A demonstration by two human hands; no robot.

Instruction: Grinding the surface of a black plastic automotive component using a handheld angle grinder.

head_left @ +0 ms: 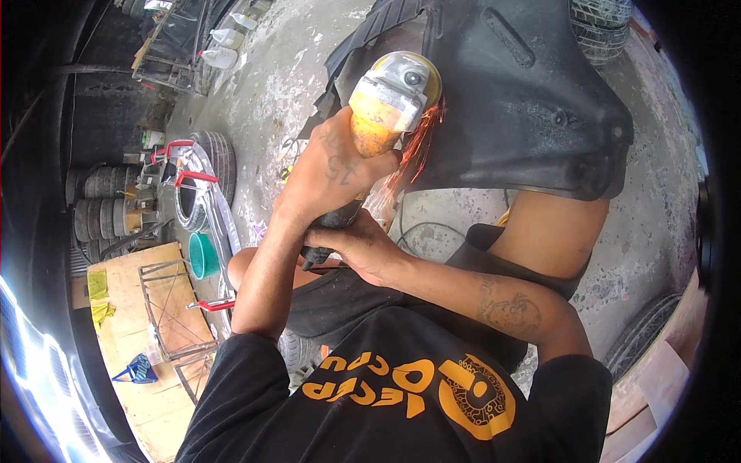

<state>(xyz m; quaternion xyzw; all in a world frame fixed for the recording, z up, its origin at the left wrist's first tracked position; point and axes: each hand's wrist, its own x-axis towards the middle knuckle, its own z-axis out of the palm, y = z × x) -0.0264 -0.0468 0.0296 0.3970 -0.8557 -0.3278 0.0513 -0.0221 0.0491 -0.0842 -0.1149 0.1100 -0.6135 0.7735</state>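
A yellow angle grinder point(376, 123) with a worn silver head is in both my hands. My left hand point(332, 166) wraps round its body just behind the head. Further back, my right hand point(361, 245) is closed round the dark rear part. The grinder's head is at the left part of a large moulded black panel point(502, 100). Orange sparks point(421, 143) stream from beside the head, down toward me. The disc is mostly hidden behind the head and guard, so its exact contact cannot be seen. My bare leg point(548, 231) goes under the panel's near edge.
A dark cable point(432, 225) loops on the concrete floor. To the left are a silver strip with red clamps point(193, 179), a tyre point(220, 158), a green bucket point(203, 256) and a metal frame point(158, 309). White jugs point(220, 57) stand far left; stacked tyres point(600, 31) far right.
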